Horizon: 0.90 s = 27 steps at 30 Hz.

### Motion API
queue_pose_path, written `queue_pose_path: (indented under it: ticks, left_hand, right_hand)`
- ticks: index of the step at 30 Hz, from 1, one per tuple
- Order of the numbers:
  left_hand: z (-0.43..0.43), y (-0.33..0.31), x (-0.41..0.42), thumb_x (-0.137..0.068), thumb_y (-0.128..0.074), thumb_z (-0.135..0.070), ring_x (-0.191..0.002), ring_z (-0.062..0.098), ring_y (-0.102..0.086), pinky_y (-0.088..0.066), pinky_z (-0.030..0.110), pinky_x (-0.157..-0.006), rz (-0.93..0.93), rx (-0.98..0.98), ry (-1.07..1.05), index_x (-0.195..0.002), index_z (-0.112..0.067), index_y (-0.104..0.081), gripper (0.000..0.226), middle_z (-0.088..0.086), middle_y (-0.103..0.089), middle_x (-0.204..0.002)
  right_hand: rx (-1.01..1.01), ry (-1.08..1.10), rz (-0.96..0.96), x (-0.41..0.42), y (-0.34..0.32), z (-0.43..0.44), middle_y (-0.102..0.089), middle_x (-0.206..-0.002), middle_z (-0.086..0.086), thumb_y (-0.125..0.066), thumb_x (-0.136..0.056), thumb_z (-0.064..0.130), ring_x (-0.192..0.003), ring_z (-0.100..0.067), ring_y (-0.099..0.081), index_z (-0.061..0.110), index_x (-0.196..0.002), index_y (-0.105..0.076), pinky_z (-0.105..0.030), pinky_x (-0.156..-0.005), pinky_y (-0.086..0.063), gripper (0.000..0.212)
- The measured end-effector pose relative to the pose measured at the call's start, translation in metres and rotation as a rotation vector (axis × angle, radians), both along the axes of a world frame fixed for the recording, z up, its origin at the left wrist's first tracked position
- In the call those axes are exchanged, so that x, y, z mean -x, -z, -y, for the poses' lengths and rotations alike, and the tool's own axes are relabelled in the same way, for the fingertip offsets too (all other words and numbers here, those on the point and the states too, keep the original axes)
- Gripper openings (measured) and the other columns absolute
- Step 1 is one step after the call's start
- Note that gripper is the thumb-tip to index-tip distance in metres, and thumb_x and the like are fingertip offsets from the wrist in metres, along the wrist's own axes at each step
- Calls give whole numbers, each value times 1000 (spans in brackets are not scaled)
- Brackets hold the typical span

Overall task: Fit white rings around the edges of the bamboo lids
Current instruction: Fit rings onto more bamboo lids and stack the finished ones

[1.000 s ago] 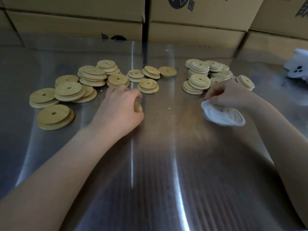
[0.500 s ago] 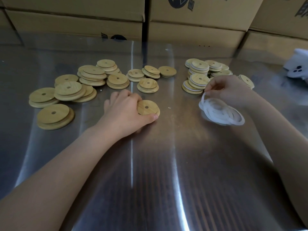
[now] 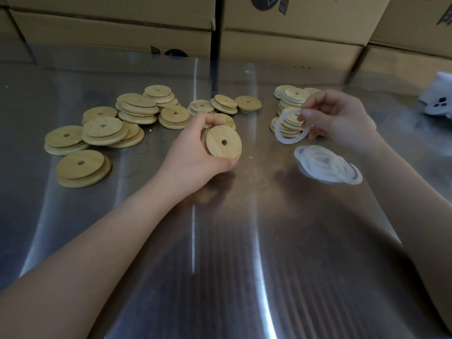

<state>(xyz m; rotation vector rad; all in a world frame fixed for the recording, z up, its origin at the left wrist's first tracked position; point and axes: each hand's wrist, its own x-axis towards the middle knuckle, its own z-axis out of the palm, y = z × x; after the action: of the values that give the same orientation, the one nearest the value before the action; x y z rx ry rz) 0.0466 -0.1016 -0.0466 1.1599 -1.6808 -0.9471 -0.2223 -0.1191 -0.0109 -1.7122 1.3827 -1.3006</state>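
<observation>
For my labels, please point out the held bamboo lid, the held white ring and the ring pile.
held bamboo lid (image 3: 222, 151): head view, flat face.
held white ring (image 3: 289, 141): head view, lower band.
ring pile (image 3: 322, 163): head view, middle rings.

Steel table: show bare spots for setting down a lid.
Bare: the near stretch of shiny steel table between the forearms, and the strip between left hand and heap of white rings. Crowded: the far band, round bamboo lids left, ringed lids right.

Grips a tilted lid (image 3: 223, 142) in the left hand (image 3: 195, 152), left of the ring pile (image 3: 327, 165); pinches one ring (image 3: 291, 141) in the right hand (image 3: 342, 118), just behind and above that pile.
</observation>
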Motion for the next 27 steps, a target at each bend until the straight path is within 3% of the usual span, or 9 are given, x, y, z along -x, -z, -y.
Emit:
queue_pose_path:
  ticks: [3,9,13,17,21,25,27]
  left_hand:
    - [-2,0,1,-67,-81,10,-105,21,-64,-61,35,-65,-259,-169,108,-102,-32,-56,60,-1,-58,-119]
    - [2,4,1,-65,-77,19,-108,23,-65,-61,38,-69,-448,-290,174,-115,-27,-58,71,1,-62,-120]
    - [-1,3,1,-56,-79,7,-112,23,-65,-60,42,-80,-432,-311,244,-118,-25,-59,73,3,-65,-120]
    - [-1,1,1,-69,-63,22,-118,27,-62,-59,41,-85,-443,-347,304,-131,-22,-51,77,9,-59,-128]
    - [-3,-2,3,-63,-52,10,-109,22,-67,-58,35,-83,-530,-438,417,-134,-20,-48,77,11,-59,-124]
    - [-6,1,7,-76,-69,3,-112,23,-66,-58,37,-87,-463,-378,391,-130,-24,-53,62,13,-61,-125]
    - [-7,2,9,-87,-67,2,-111,23,-67,-59,39,-86,-416,-299,347,-128,-25,-54,50,14,-62,-124]
  right_hand:
    - [-56,-125,117,-14,-2,-6,-68,-72,-1,-60,-92,-1,-61,-14,-64,13,-87,-62,-25,-52,-53,14]
    - [-107,-351,152,-46,0,-18,-66,-73,-9,-64,-87,4,-62,-22,-63,9,-92,-66,-26,-50,-52,8]
    - [-105,-393,107,-62,6,-22,-67,-70,-11,-62,-89,0,-57,-19,-62,8,-96,-68,-25,-50,-51,13]
    - [-94,-336,107,-69,10,-24,-67,-68,-11,-63,-90,0,-55,-22,-60,8,-91,-66,-26,-51,-51,9]
    - [-75,-263,104,-71,11,-24,-67,-65,-7,-66,-88,2,-49,-18,-59,12,-86,-67,-26,-50,-51,10]
    - [-6,-213,70,-76,13,-25,-66,-65,4,-70,-86,4,-49,-10,-54,15,-82,-70,-22,-47,-46,11]
    - [17,-197,69,-79,13,-26,-66,-68,5,-71,-86,6,-54,-9,-53,17,-82,-71,-24,-46,-44,12]
